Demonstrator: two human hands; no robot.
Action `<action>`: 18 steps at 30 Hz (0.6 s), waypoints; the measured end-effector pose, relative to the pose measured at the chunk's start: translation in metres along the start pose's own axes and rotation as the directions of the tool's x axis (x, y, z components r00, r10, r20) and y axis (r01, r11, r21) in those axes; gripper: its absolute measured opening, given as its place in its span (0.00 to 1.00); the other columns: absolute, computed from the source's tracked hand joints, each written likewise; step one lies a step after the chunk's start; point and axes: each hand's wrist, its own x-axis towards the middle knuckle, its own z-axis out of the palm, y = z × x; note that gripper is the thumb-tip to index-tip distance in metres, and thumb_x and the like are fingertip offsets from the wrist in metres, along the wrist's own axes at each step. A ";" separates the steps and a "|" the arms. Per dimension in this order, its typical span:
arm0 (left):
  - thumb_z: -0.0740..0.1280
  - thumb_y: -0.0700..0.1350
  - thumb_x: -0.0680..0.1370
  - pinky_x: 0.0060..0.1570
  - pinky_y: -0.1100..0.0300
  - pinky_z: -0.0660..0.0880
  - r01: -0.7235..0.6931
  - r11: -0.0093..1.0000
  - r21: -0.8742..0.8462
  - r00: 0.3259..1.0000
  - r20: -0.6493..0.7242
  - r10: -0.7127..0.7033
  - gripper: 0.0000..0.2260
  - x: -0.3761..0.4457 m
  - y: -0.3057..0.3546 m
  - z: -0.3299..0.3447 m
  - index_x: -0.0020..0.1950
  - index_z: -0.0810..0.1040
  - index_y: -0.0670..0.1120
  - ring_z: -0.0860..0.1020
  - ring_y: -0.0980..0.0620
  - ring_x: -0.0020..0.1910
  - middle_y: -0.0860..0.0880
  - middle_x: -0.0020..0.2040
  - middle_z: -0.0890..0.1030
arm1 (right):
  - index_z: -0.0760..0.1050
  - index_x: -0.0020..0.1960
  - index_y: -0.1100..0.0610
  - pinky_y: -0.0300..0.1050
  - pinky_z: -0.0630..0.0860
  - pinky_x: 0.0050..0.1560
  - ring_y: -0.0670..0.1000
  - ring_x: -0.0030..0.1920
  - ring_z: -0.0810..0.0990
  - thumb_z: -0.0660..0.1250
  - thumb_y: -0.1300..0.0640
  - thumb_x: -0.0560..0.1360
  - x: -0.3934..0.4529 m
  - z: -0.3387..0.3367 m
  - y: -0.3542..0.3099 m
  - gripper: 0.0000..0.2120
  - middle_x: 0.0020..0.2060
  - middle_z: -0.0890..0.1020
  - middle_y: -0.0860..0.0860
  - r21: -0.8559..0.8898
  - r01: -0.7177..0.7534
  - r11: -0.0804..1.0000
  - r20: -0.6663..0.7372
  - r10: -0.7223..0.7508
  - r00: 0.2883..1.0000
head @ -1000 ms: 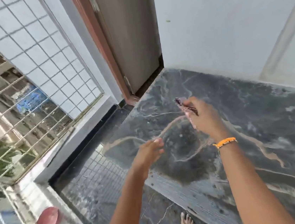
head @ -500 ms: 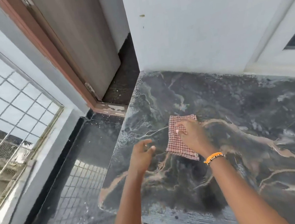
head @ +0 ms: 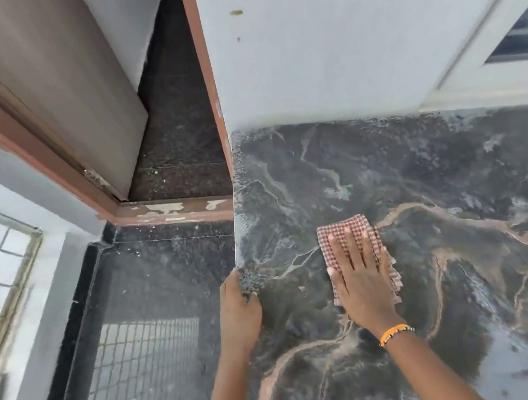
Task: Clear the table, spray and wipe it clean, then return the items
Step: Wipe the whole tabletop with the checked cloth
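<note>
Pressing cloth (head: pixel 356 242) flat under spread right hand (head: pixel 360 274) near table (head: pixel 449 162) left edge; left hand (head: pixel 240 304) resting there, fingers loosely curled, holding nothing. Sweeping left risks dragging cloth off onto floor (head: pixel 153 278).

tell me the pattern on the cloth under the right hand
Small red-and-white checks on the cloth, seen in the head view.

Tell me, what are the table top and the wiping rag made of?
The table top looks like polished stone, probably marble: dark, glossy, with pale and rust veins. The checked cloth under the right hand seems woven cotton: red-and-white weave, frayed folded edges.
</note>
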 end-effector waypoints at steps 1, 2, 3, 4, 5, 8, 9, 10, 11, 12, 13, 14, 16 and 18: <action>0.58 0.35 0.78 0.58 0.60 0.66 0.015 1.000 -0.009 1.000 0.008 -0.015 0.25 0.003 0.000 -0.002 0.73 0.59 0.50 0.69 0.54 0.62 0.49 0.72 0.63 | 0.42 0.76 0.47 0.64 0.50 0.73 0.57 0.76 0.44 0.40 0.44 0.77 -0.007 0.002 -0.010 0.27 0.76 0.48 0.52 -0.009 0.027 1.000 -0.001 -0.027 1.000; 0.57 0.34 0.77 0.56 0.60 0.66 0.025 0.999 -0.020 1.000 0.012 -0.025 0.26 0.006 -0.002 -0.004 0.73 0.60 0.50 0.68 0.54 0.62 0.49 0.72 0.64 | 0.46 0.76 0.48 0.65 0.53 0.72 0.59 0.76 0.48 0.43 0.45 0.78 -0.013 0.005 -0.022 0.27 0.76 0.51 0.53 -0.019 0.065 0.998 -0.005 -0.065 0.998; 0.56 0.32 0.77 0.57 0.59 0.68 0.030 0.999 -0.029 0.999 0.018 -0.029 0.26 0.007 -0.003 -0.005 0.73 0.60 0.50 0.68 0.52 0.63 0.49 0.71 0.65 | 0.49 0.76 0.48 0.66 0.54 0.72 0.60 0.75 0.52 0.46 0.46 0.78 -0.018 0.008 -0.034 0.27 0.76 0.54 0.53 -0.029 0.115 0.993 -0.003 -0.115 0.993; 0.55 0.31 0.76 0.58 0.56 0.70 0.028 0.999 -0.036 0.999 0.030 -0.027 0.27 0.008 -0.004 -0.008 0.72 0.61 0.50 0.69 0.50 0.64 0.48 0.71 0.65 | 0.50 0.76 0.48 0.66 0.54 0.71 0.61 0.75 0.54 0.47 0.46 0.78 -0.021 0.010 -0.046 0.27 0.76 0.55 0.54 -0.032 0.169 0.985 0.008 -0.169 0.986; 0.54 0.30 0.75 0.60 0.55 0.70 0.018 0.999 -0.048 0.999 0.040 -0.016 0.27 0.010 -0.006 -0.010 0.72 0.62 0.48 0.69 0.49 0.66 0.47 0.70 0.66 | 0.51 0.76 0.48 0.66 0.53 0.71 0.61 0.75 0.56 0.48 0.46 0.78 -0.021 0.011 -0.059 0.27 0.76 0.57 0.53 -0.031 0.222 0.975 0.017 -0.222 0.975; 0.55 0.27 0.74 0.64 0.52 0.70 0.015 0.993 -0.116 1.000 0.007 -0.014 0.26 0.015 -0.012 -0.016 0.71 0.65 0.44 0.69 0.47 0.67 0.44 0.70 0.68 | 0.56 0.75 0.46 0.65 0.53 0.71 0.59 0.74 0.60 0.50 0.46 0.78 -0.004 0.008 -0.094 0.26 0.74 0.63 0.52 -0.049 0.366 0.929 0.044 -0.364 0.930; 0.55 0.26 0.74 0.64 0.48 0.70 0.026 0.991 -0.131 0.999 -0.017 -0.028 0.27 0.017 -0.014 -0.017 0.71 0.64 0.43 0.69 0.47 0.67 0.44 0.70 0.68 | 0.57 0.74 0.46 0.65 0.52 0.69 0.59 0.74 0.60 0.50 0.46 0.78 0.005 0.006 -0.103 0.25 0.73 0.64 0.51 -0.047 0.404 0.913 0.058 -0.401 0.914; 0.54 0.25 0.73 0.64 0.46 0.70 0.040 0.990 -0.137 0.998 -0.039 -0.046 0.28 0.019 -0.015 -0.018 0.71 0.64 0.43 0.69 0.47 0.67 0.44 0.70 0.67 | 0.58 0.74 0.46 0.65 0.51 0.69 0.59 0.74 0.60 0.50 0.46 0.78 0.015 0.005 -0.112 0.24 0.73 0.64 0.51 -0.036 0.436 0.899 0.070 -0.433 0.899; 0.54 0.25 0.73 0.65 0.45 0.69 0.055 0.989 -0.140 0.996 -0.056 -0.063 0.29 0.021 -0.015 -0.017 0.71 0.64 0.44 0.69 0.47 0.67 0.44 0.71 0.67 | 0.57 0.74 0.46 0.65 0.48 0.69 0.59 0.74 0.59 0.49 0.46 0.78 0.027 0.003 -0.119 0.24 0.74 0.64 0.51 -0.020 0.459 0.888 0.080 -0.456 0.886; 0.53 0.26 0.73 0.67 0.47 0.68 0.063 0.988 -0.139 0.995 -0.071 -0.074 0.29 0.023 -0.015 -0.015 0.71 0.63 0.44 0.68 0.48 0.68 0.45 0.71 0.67 | 0.57 0.74 0.46 0.64 0.44 0.70 0.58 0.75 0.57 0.48 0.47 0.78 0.040 0.003 -0.124 0.24 0.74 0.62 0.51 -0.002 0.475 0.880 0.083 -0.473 0.877; 0.53 0.26 0.73 0.68 0.49 0.66 0.064 0.989 -0.133 0.994 -0.083 -0.075 0.28 0.025 -0.013 -0.012 0.71 0.63 0.44 0.68 0.48 0.69 0.45 0.71 0.67 | 0.55 0.75 0.45 0.63 0.41 0.70 0.58 0.75 0.55 0.47 0.46 0.78 0.054 0.002 -0.128 0.25 0.75 0.60 0.50 0.014 0.482 0.876 0.087 -0.481 0.872; 0.53 0.27 0.74 0.69 0.51 0.65 0.060 0.991 -0.119 0.993 -0.095 -0.072 0.27 0.027 -0.010 -0.007 0.71 0.63 0.44 0.67 0.48 0.69 0.45 0.72 0.66 | 0.54 0.75 0.45 0.61 0.38 0.71 0.58 0.76 0.52 0.47 0.46 0.78 0.069 0.002 -0.129 0.25 0.76 0.58 0.50 0.026 0.482 0.876 0.083 -0.483 0.872; 0.54 0.30 0.77 0.69 0.58 0.61 0.031 0.996 -0.082 0.992 -0.121 -0.041 0.24 0.031 -0.001 -0.002 0.72 0.63 0.45 0.64 0.49 0.71 0.47 0.72 0.65 | 0.53 0.75 0.45 0.60 0.38 0.72 0.57 0.76 0.50 0.48 0.47 0.79 0.095 0.000 -0.127 0.25 0.76 0.56 0.48 0.022 0.458 0.889 0.053 -0.459 0.887; 0.56 0.33 0.78 0.66 0.63 0.58 -0.023 1.000 -0.002 0.987 -0.160 0.023 0.23 0.035 0.011 0.007 0.73 0.62 0.45 0.63 0.51 0.71 0.48 0.72 0.64 | 0.52 0.75 0.46 0.60 0.41 0.73 0.56 0.76 0.50 0.49 0.48 0.79 0.119 -0.004 -0.111 0.25 0.76 0.56 0.48 0.026 0.386 0.922 0.015 -0.386 0.922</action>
